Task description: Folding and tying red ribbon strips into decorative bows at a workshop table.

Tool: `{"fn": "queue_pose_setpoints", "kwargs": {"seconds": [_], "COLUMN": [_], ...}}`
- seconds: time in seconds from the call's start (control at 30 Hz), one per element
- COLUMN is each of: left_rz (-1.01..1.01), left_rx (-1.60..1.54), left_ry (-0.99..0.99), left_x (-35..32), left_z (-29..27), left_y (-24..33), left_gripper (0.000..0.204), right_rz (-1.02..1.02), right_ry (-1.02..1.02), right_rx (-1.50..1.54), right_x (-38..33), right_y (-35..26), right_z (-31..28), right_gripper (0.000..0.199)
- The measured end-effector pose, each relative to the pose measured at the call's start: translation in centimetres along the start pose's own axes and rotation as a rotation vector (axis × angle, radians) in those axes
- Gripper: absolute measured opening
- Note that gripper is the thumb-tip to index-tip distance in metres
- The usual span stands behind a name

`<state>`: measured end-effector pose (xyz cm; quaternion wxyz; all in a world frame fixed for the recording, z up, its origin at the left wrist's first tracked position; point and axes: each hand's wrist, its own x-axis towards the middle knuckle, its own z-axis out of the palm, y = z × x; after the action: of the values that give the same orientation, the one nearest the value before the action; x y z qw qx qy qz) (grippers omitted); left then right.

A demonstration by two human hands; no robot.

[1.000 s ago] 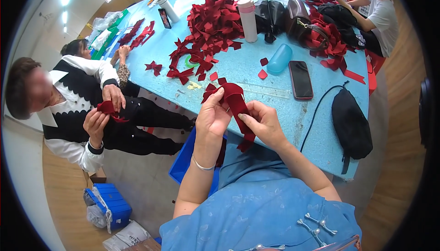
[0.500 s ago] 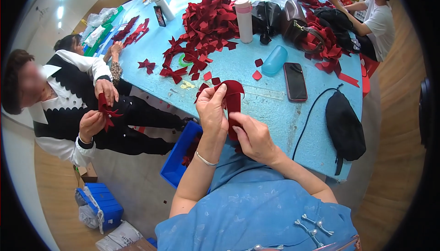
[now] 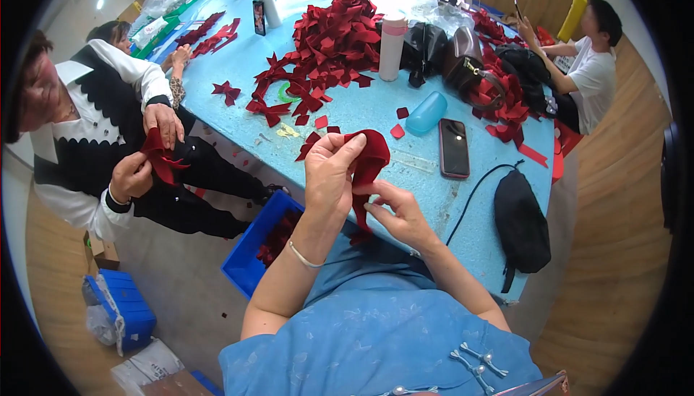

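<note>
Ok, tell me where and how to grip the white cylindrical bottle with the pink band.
Probably best around the middle of the white cylindrical bottle, coming from the near side: it stands upright, its front unobstructed, with the heap of dark red fabric pieces close on its left and the shiny black bag on its right.

On the blue table (image 3: 499, 150) — red ribbons (image 3: 336, 38), phone (image 3: 454, 149), black pouch (image 3: 520, 219).
</note>
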<state>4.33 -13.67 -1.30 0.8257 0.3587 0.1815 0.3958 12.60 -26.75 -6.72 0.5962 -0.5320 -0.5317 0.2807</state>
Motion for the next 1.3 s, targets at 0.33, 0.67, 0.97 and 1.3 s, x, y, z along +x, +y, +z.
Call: {"fn": "queue_pose_setpoints", "kwargs": {"seconds": [0.33,0.67,0.97,1.3], "left_rz": [0.221,0.335,0.246,0.263], "left_rx": [0.334,0.465,0.412,0.384], "left_ry": [-0.269,-0.098,-0.101,-0.075], "left_x": [-3.9,-3.3,-1.7,-1.0], "left_z": [3.3,3.5,2.1,1.5], "left_y": [4.9,4.8,3.5,3.6], "left_gripper": [0.009,0.009,0.009,0.009], "right_rz": [-0.145,-0.608,-0.692,-0.746], "right_ry": [-0.103,-0.098,-0.023,-0.053], "right_rx": [-0.035,-0.626,-0.822,-0.958], "right_x": [5.6,10.3,11.3,11.4], "right_y": [-0.5,-3.7,-6.7,-8.7], "right_z": [-2.7,-5.9,-6.7,-6.6], "right_gripper": [0.058,0.063,0.06,0.057]}}
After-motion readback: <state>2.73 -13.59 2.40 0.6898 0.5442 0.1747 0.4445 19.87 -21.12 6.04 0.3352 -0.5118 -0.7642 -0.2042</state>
